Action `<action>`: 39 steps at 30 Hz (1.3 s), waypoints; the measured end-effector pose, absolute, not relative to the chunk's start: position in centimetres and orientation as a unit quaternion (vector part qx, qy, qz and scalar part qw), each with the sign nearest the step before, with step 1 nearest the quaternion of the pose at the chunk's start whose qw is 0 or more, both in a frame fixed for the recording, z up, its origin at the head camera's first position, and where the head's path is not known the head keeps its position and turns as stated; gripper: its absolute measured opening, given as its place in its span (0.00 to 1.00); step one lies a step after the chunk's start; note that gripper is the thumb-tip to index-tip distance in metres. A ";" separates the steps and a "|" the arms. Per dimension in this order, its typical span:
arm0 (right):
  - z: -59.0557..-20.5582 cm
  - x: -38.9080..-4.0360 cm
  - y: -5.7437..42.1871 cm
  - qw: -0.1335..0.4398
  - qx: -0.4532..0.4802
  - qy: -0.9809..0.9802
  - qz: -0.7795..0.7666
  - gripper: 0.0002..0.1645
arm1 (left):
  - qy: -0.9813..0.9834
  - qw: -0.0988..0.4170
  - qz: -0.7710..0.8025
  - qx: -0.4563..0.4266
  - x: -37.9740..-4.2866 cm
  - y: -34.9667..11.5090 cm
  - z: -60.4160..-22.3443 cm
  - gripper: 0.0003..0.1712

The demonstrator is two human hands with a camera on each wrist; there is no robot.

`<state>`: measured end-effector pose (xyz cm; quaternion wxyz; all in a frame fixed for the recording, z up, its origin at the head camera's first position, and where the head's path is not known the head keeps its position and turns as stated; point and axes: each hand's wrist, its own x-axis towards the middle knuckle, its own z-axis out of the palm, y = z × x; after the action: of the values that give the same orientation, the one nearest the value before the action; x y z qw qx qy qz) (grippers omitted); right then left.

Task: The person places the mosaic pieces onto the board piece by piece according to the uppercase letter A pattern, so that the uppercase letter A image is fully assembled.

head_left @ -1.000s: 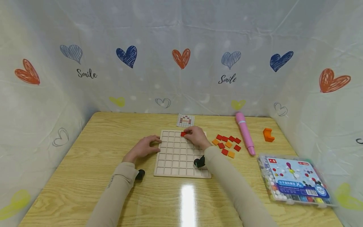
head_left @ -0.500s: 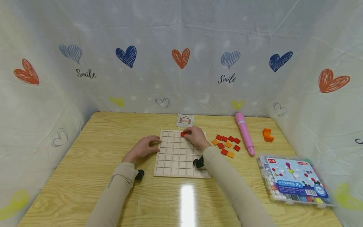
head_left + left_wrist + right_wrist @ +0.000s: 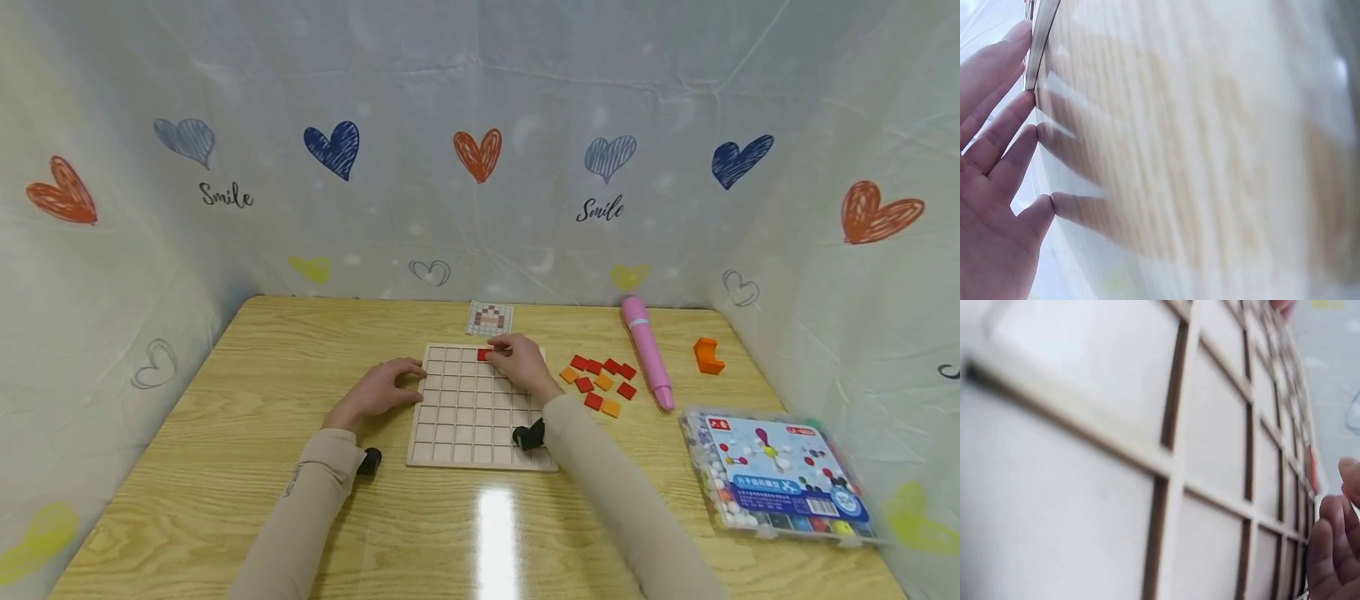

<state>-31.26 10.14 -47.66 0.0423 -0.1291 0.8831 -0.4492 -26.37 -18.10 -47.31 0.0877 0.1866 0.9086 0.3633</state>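
A wooden grid board [image 3: 446,408] lies on the table. A red square tile [image 3: 482,355] sits in a cell of its far row and shows as a thin red edge [image 3: 1312,470] in the right wrist view. My right hand [image 3: 521,363] is over the board's far right part, fingertips just right of the tile; in the right wrist view the fingers [image 3: 1325,547] are slightly bent, with a small gap to the tile. At the board's left edge rests my left hand [image 3: 385,387], fingers spread; the left wrist view shows its fingertips [image 3: 1024,100] at the board's side.
Right of the board lie several loose red tiles [image 3: 627,391] and orange tiles [image 3: 611,409]. A small pattern card [image 3: 490,318] lies behind the board. Farther right are a pink pen-shaped object [image 3: 649,354], an orange bracket-like piece [image 3: 708,357] and a clear-sided box [image 3: 783,475].
My right hand's fingertips have shifted slightly right, away from the red tile, which stays in its cell. My left hand stays at the board's edge.
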 end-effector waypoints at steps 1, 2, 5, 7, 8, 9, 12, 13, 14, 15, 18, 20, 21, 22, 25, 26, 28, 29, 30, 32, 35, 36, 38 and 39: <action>-47.6 -31.0 10.3 0.041 -0.127 0.878 -0.459 0.22 | 0.909 0.087 0.362 0.187 -26.4 -18.1 -47.3 0.22; -47.4 -30.6 10.5 0.039 -0.123 0.875 -0.467 0.22 | 0.909 0.087 0.362 0.185 -26.4 -18.1 -47.3 0.23; -46.9 -29.2 11.4 0.033 -0.102 0.870 -0.482 0.24 | 0.910 0.087 0.362 0.183 -26.5 -18.2 -47.4 0.23; -46.7 -28.2 12.2 0.027 -0.082 0.871 -0.483 0.24 | 0.909 0.087 0.364 0.184 -26.6 -18.2 -47.5 0.23; -46.5 -27.7 12.7 0.025 -0.071 0.872 -0.484 0.24 | 0.908 0.088 0.365 0.185 -26.7 -18.3 -47.5 0.22; -46.3 -27.1 13.2 0.023 -0.062 0.872 -0.484 0.25 | 0.907 0.088 0.367 0.187 -26.7 -18.3 -47.6 0.22; -46.0 -25.3 14.8 0.005 -0.048 0.878 -0.477 0.25 | 0.905 0.088 0.370 0.193 -26.7 -18.4 -47.6 0.22; -46.0 -24.8 15.4 -0.001 -0.045 0.879 -0.475 0.25 | 0.904 0.088 0.370 0.195 -26.7 -18.4 -47.6 0.22; -45.9 -24.1 16.0 -0.006 -0.043 0.879 -0.474 0.25 | 0.904 0.090 0.371 0.194 -26.6 -18.4 -47.6 0.22; -46.0 -23.6 16.7 -0.012 -0.042 0.879 -0.474 0.25 | 0.903 0.091 0.372 0.193 -26.6 -18.4 -47.5 0.22; -46.2 -22.0 18.6 -0.023 -0.027 0.879 -0.475 0.25 | 0.904 0.092 0.370 0.193 -26.5 -18.4 -47.5 0.22; -46.6 -21.3 20.0 -0.028 -0.011 0.880 -0.475 0.25 | 0.905 0.091 0.368 0.192 -26.5 -18.4 -47.5 0.22; -46.8 -21.0 20.6 -0.031 -0.004 0.882 -0.470 0.25 | 0.906 0.090 0.367 0.192 -26.6 -18.4 -47.5 0.22; -46.9 -20.7 21.2 -0.033 0.002 0.884 -0.466 0.26 | 0.906 0.089 0.367 0.192 -26.6 -18.4 -47.5 0.22; -47.3 -19.9 22.9 -0.040 0.014 0.889 -0.457 0.27 | 0.907 0.088 0.365 0.192 -26.7 -18.4 -47.5 0.22; -47.3 -19.6 23.4 -0.043 0.016 0.890 -0.454 0.28 | 0.907 0.088 0.365 0.192 -26.7 -18.4 -47.5 0.22; -47.4 -19.2 24.2 -0.046 0.019 0.892 -0.450 0.28 | 0.906 0.090 0.367 0.193 -26.6 -18.4 -47.5 0.23; -47.4 -19.0 24.5 -0.047 0.019 0.893 -0.446 0.28 | 0.905 0.091 0.368 0.194 -26.6 -18.4 -47.5 0.23; -47.4 -18.8 24.8 -0.046 0.020 0.894 -0.445 0.28 | 0.904 0.091 0.370 0.194 -26.5 -18.4 -47.4 0.23; -47.5 -18.6 25.2 -0.044 0.015 0.897 -0.440 0.27 | 0.902 0.091 0.373 0.196 -26.5 -18.4 -47.4 0.23; -47.6 -18.3 25.4 -0.027 0.009 0.902 -0.430 0.27 | 0.901 0.089 0.374 0.199 -26.4 -18.3 -47.3 0.22; -47.6 -18.2 25.4 -0.019 0.004 0.904 -0.428 0.27 | 0.902 0.088 0.372 0.201 -26.4 -18.3 -47.3 0.22; -47.7 -18.1 25.2 -0.007 -0.006 0.908 -0.420 0.27 | 0.903 0.087 0.368 0.202 -26.4 -18.2 -47.3 0.22; -47.8 -18.0 25.1 -0.001 -0.010 0.909 -0.417 0.27 | 0.904 0.088 0.366 0.202 -26.5 -18.2 -47.3 0.22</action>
<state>-18.04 25.12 -47.83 -0.0014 -0.0095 0.9089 -0.4168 -26.46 -18.23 -47.33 0.0875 0.2019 0.9041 0.3662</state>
